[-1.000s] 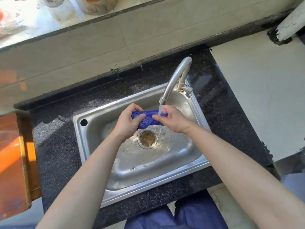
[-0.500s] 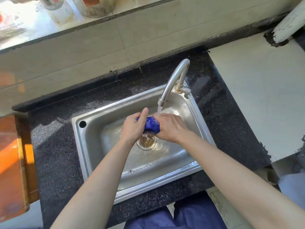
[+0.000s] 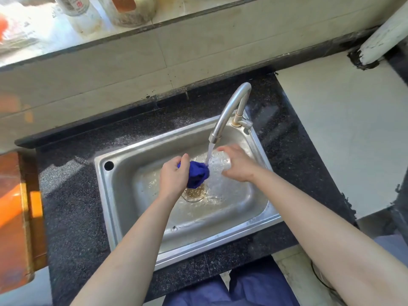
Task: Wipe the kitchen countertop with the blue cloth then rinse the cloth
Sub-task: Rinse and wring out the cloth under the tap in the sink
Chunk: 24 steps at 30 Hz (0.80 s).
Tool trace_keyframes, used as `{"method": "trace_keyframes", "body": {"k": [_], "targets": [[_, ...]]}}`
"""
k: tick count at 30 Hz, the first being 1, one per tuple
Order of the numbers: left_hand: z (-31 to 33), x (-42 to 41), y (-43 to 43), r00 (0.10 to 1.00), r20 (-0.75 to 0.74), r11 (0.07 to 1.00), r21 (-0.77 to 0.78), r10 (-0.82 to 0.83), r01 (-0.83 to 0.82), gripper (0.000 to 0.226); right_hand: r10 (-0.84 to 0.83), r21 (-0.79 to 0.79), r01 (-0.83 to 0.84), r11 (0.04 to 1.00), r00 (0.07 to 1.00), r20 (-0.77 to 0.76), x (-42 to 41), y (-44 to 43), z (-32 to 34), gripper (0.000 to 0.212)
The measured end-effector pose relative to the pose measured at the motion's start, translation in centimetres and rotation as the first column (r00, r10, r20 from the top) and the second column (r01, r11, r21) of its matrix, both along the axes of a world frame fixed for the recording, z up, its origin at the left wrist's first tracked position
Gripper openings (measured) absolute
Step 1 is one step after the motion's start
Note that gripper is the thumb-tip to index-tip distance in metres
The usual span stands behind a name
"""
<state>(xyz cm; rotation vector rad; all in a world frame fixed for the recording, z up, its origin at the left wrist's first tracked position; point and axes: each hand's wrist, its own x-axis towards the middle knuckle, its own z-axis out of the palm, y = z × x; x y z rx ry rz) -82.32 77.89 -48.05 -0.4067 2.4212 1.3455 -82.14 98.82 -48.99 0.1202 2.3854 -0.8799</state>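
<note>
A bunched blue cloth [image 3: 197,176] hangs over the drain of the steel sink [image 3: 123,208], and my left hand [image 3: 173,177] grips it from the left. Water runs from the curved tap [image 3: 229,111] and lands on the cloth's right edge. My right hand [image 3: 235,165] is just right of the stream, apart from the cloth, its fingers loosely bent and holding nothing. The black speckled countertop [image 3: 72,217] surrounds the sink.
A tiled ledge behind the sink carries jars [image 3: 130,9] and a bottle [image 3: 76,7]. A pale counter [image 3: 344,133] lies to the right with a white pipe [image 3: 384,34] at its back. An orange-brown surface [image 3: 15,208] borders the left edge.
My right hand has let go of the cloth and moved right of the stream. My left hand now holds the bunched cloth alone, slightly lower and left of the tap.
</note>
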Motion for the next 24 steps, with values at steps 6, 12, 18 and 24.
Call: {"method": "trace_keyframes", "body": {"k": [6,12,18,24], "targets": [[0.7,1.0,-1.6,0.996,0.05,0.997,0.005,0.08,-0.08,0.048,-0.379,0.073,0.45,0.89,0.82,-0.429,-2.1,2.9,-0.2,0.054],[1.5,2.6,-2.0,0.988,0.046,0.988,0.027,0.15,-0.152,0.046,-0.341,0.07,0.398,0.915,0.853,-0.395,-3.9,3.6,-0.5,0.036],[1.8,3.6,-1.9,0.98,0.06,0.982,0.004,0.187,-0.188,0.044,-0.447,0.014,0.479,0.878,0.827,-0.341,-5.6,5.8,0.3,0.037],[2.7,4.1,-0.9,0.977,0.024,0.977,-0.019,0.214,-0.213,0.037,-0.547,-0.088,0.547,0.832,0.786,-0.287,-5.2,5.5,0.1,0.047]]}}
